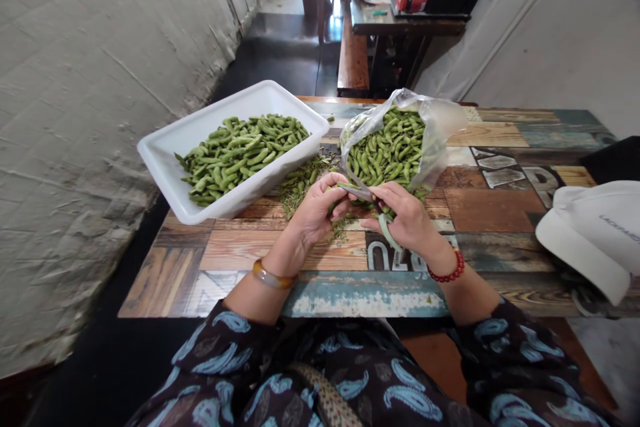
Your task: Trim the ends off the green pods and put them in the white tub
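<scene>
Pinched in my left hand [320, 208] is a green bean pod [349, 185], at the tips of the scissors. My right hand [404, 215] grips the scissors [386, 232], which have pale green handles; their blades reach left to the pod. To the left stands a white plastic tub [167, 177] holding many green pods [245, 150]. Beyond my hands lies an open clear plastic bag [440, 133] full of pods [387, 150]. Cut stems and a few pods form a loose pile [300, 190] between tub and bag, partly behind my left hand.
The patchwork wood-pattern table [330, 293] carries a white cap [593, 233] at the right, beside a dark object [617, 159]. A rough white wall [100, 80] runs along the left. Farther back are a bench [353, 57] and another table [373, 20] with a black tray of items.
</scene>
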Motion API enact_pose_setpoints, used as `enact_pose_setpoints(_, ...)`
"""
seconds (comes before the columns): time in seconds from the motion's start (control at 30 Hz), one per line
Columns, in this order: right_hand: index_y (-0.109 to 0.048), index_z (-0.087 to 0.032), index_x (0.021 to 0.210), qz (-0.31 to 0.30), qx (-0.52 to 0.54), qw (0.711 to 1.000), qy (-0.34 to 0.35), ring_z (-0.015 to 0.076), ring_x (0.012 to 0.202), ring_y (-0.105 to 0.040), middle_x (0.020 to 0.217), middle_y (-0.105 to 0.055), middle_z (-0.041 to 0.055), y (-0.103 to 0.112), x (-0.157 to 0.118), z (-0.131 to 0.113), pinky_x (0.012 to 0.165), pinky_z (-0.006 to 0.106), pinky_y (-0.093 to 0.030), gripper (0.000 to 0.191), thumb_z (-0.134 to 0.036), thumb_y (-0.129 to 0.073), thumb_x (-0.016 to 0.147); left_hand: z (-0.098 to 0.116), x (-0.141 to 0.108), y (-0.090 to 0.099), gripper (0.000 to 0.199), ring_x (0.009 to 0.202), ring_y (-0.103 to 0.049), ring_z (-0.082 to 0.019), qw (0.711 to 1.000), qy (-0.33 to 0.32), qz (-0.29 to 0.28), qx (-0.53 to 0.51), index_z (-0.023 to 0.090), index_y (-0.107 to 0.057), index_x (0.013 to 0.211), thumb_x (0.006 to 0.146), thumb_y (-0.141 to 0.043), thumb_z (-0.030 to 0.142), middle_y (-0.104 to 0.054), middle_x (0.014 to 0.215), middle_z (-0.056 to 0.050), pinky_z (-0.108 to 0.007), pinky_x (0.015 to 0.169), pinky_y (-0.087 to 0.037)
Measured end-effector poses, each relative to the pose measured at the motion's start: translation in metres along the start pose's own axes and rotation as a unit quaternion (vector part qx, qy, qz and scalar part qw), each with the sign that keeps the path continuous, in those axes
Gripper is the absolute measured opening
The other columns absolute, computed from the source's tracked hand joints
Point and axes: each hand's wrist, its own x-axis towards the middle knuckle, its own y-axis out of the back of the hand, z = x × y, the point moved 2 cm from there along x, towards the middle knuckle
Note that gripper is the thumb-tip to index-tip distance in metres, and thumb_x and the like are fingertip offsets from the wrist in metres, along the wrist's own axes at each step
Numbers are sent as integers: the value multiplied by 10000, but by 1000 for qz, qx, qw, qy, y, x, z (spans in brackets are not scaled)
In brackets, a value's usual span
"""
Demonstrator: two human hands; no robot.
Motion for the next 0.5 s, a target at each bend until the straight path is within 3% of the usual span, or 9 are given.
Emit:
enact_pose_setpoints(0.3,-563,-197,1281,24,8,999,21,255,935,-631,1068,-652,131,0,0,0,773,388,-575,516,-419,-729,847,-11,0,-4,325,369,-406,-18,999,4,-39,-18,158,-508,836,717,-787,274,-673,693,6,-156,379,-224)
enact_pose_setpoints(0.5,-582,-197,1267,24,-10,1000,-5,214,788,-634,1017,-678,110,0,-2,1,702,351,-562,459,-431,-684,885,-8,0,-4,292,389,-383,-16,999,13,-39,-25,166,-504,836,715,-761,234,-646,707,24,-153,381,-226)
